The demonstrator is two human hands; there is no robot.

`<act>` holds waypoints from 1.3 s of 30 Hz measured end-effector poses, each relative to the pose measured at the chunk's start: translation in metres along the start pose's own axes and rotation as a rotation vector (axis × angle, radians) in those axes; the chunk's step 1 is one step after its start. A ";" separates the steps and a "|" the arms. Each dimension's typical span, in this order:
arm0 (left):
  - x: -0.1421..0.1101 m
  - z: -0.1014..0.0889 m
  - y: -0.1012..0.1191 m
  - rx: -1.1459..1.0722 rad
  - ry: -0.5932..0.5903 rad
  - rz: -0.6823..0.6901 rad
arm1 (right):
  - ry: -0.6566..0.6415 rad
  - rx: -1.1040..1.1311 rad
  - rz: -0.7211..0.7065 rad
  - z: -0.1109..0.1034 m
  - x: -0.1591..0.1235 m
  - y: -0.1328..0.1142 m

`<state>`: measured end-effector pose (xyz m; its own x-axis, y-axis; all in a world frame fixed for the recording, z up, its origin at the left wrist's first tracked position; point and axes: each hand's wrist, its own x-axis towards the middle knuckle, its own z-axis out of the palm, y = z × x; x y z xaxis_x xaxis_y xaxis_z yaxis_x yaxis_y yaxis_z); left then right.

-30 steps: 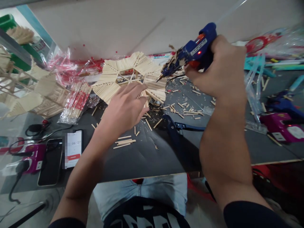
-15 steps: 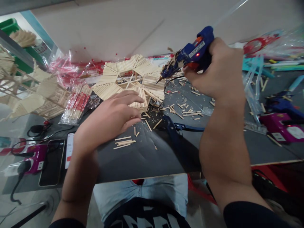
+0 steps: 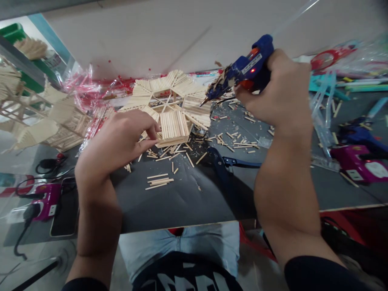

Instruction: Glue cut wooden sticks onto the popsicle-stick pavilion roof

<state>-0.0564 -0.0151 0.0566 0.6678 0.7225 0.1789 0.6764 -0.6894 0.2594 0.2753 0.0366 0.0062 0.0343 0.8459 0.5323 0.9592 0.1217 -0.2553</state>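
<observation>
Currently, the stick model [image 3: 173,124] sits on the dark table [image 3: 182,208], ahead of the person and between the two hands; it is a ring of pale panels made of thin sticks laid side by side, with crossed sticks in the opening at its middle; the left hand [image 3: 125,131] is at the near left corner of the front panel, its fingers bent and drawn toward the thumb; I cannot tell whether they pinch the edge or only touch it; the right hand [image 3: 281,89] is raised, its fingers wrapped around the handle of a blue glue gun [image 3: 247,66]; a small red light glows on the gun's side, and its nozzle slants down and left over the model's right side; whether the tip touches the sticks is unclear.

Nearer the table's front edge lies a small group of loose sticks [image 3: 160,181]; short scraps [image 3: 222,140] are scattered to the right of the model, and a dark blue cutter [image 3: 222,167] lies in front of them; at the far left stands another stick model [image 3: 59,111]; a phone [image 3: 65,208] lies partly behind the left forearm, beside a purple plug adapter [image 3: 50,200].
</observation>
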 end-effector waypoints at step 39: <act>0.019 0.027 0.015 0.018 -0.074 0.022 | -0.060 0.015 0.020 -0.004 -0.001 -0.002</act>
<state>-0.0256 -0.0128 0.0384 0.7035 0.7015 0.1140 0.6660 -0.7067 0.2389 0.2742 0.0333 0.0100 0.0357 0.8779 0.4775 0.9542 0.1121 -0.2773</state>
